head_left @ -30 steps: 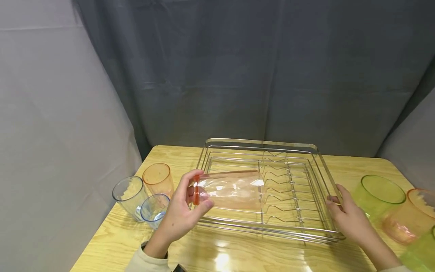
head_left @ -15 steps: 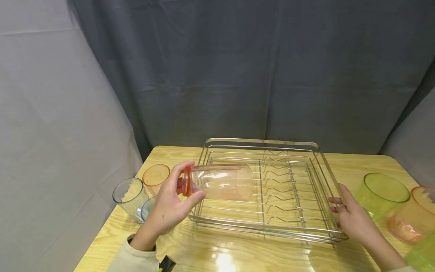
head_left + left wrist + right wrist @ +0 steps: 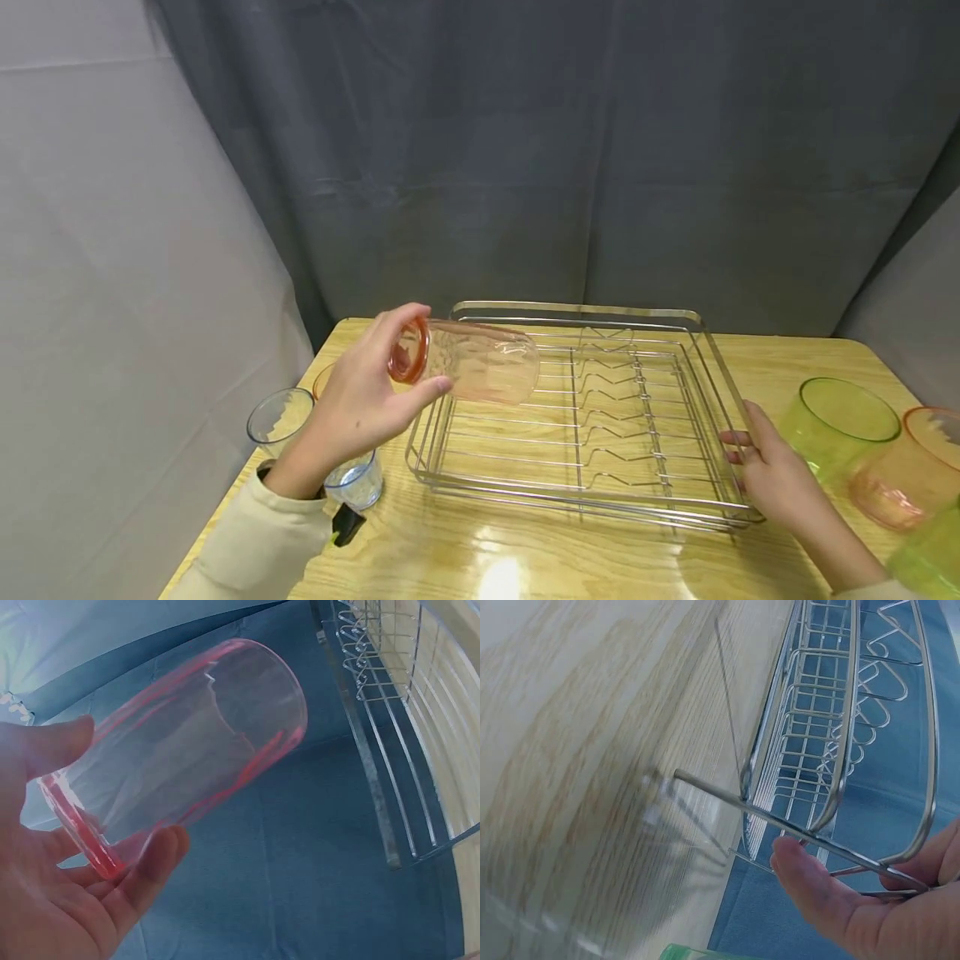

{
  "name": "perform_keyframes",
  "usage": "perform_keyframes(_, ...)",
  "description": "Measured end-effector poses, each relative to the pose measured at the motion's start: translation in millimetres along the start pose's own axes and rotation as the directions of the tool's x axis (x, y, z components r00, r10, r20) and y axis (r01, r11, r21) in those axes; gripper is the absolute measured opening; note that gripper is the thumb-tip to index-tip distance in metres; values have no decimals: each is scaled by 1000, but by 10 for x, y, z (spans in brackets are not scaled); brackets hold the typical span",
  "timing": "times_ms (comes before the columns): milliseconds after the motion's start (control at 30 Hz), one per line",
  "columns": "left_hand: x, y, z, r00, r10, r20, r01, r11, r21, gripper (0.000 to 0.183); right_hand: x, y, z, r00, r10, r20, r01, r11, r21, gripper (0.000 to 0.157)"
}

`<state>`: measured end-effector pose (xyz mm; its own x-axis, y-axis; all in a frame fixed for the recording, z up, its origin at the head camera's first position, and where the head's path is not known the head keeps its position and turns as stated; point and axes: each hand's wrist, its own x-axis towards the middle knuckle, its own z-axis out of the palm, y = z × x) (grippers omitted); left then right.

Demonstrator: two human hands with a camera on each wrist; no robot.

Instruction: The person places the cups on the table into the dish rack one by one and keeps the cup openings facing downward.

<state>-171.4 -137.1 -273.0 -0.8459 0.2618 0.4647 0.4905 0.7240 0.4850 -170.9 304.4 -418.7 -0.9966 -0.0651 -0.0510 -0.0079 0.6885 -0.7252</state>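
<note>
Overhead, light falls on a pale yellow wood-grain tabletop (image 3: pixel 427 554), glossy enough to throw a bright glare near its front. Far corners rounded. Behind it hangs a dark grey curtain (image 3: pixel 450 167), lightly creased, a vertical fold near the middle; the wrist views render it blue. Pale cloth on the left (image 3: pixel 112 250) and pale cloth on the right (image 3: pixel 911 283) wall in the sides.

Mid-surface: a silver wire rack (image 3: pixel 577 309), its floor of parallel rods crossed by a row of zigzag wires, wood showing through.

Left hand (image 3: pixel 367 387), cream sleeve (image 3: pixel 255 533): fingers and thumb wrapped about the thick red end of a clear orange cup (image 3: pixel 483 362). Cup lies sideways in the air, seen over the rack's left part, apart from the wires in the left wrist view. Right hand (image 3: pixel 776 467): fingers curled round the rack's right rim.

Left margin of wood: blue-rimmed cup (image 3: pixel 358 487), dark-rimmed cup (image 3: pixel 277 425), both upright, another orange rim partly hidden by the hand. Right margin: large green cup (image 3: pixel 843 425), large orange cup (image 3: pixel 896 487), more green at frame edge.
</note>
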Motion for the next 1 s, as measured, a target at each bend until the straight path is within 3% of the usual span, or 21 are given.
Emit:
perform_keyframes(300,139,60,-26,1000,-29,10,29,999,41,72,8,-5,21,1000,-12,17,12,1000,8,60)
perform_keyframes(567,434,58,126,996,-50,77,45,996,77,70,7,5,-13,1000,-9,23,8,1000,27,62)
perform_keyframes(733,527,52,200,993,-77,87,66,989,131,71,-4,9,-3,1000,-7,13,6,998,55,62)
perform_keyframes(1000,679,-27,265,981,-137,135,118,983,141,70,-1,16,9,1000,-10,3,10,999,43,60)
